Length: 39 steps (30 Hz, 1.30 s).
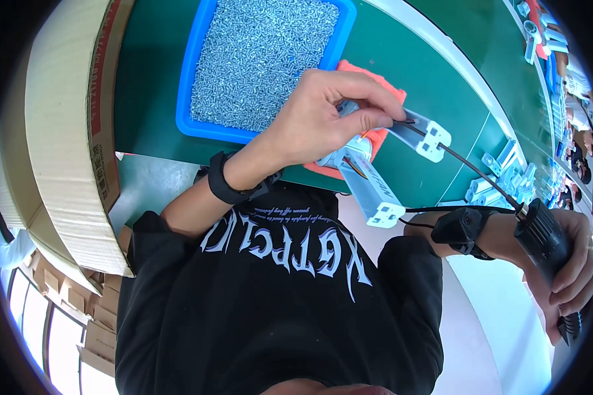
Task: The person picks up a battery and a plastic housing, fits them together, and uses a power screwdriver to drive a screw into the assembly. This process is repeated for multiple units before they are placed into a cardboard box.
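Grey-white plastic bracket (402, 158) at centre of frame, lying over an orange pad (375, 138) on the green mat (441, 99); two pale end blocks visible, one toward centre-right, one lower down near the shirt. Pinched in the left hand (329, 118), thumb and forefinger closed on the upper end of the part, remaining fingers curled over it, palm down, wrist with black band bent in from lower left. Long thin bit of a black electric screwdriver (547, 243) running diagonally from lower right up to the bracket's upper end block, tip at or just by the fingertips; contact with a screw too small to tell. Right hand (573, 263) wrapped fully round the driver's body at far right edge, forearm with black wrist strap entering from the right. Judged stage: fastening under way at that end, bit aligned; seating of the screw not confirmable, lower end block shows no driver near it. Blue tray (197, 85) of small silver screws at upper centre, just beyond the hand. Cardboard box (66, 131) at upper left. Further pale brackets (501, 178) at right.
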Available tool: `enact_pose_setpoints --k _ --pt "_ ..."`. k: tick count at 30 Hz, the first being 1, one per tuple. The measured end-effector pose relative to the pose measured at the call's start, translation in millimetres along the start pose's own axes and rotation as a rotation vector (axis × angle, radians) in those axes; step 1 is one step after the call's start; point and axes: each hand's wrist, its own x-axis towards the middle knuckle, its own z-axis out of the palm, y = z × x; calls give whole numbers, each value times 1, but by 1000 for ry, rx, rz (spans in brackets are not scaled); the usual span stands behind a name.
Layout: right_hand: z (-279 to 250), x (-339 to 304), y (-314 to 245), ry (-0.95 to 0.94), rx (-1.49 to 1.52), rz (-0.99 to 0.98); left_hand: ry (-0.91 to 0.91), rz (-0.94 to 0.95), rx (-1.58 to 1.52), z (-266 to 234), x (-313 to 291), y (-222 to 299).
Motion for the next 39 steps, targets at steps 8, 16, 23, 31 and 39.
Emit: enact_pose_setpoints --k 8,16,23,31,39 --pt "-1 5 -4 -18 -10 30 -32 148 229 -2 -1 2" --pt "8 2 4 -1 1 35 -33 476 479 -2 0 -3" --pt "18 -4 18 -170 -54 181 64 469 856 -35 0 25" --pt "18 -7 27 -367 -129 368 -171 -107 1309 -53 -23 24" --pt "15 -11 25 -369 -169 378 -61 -102 1171 -58 -18 26"
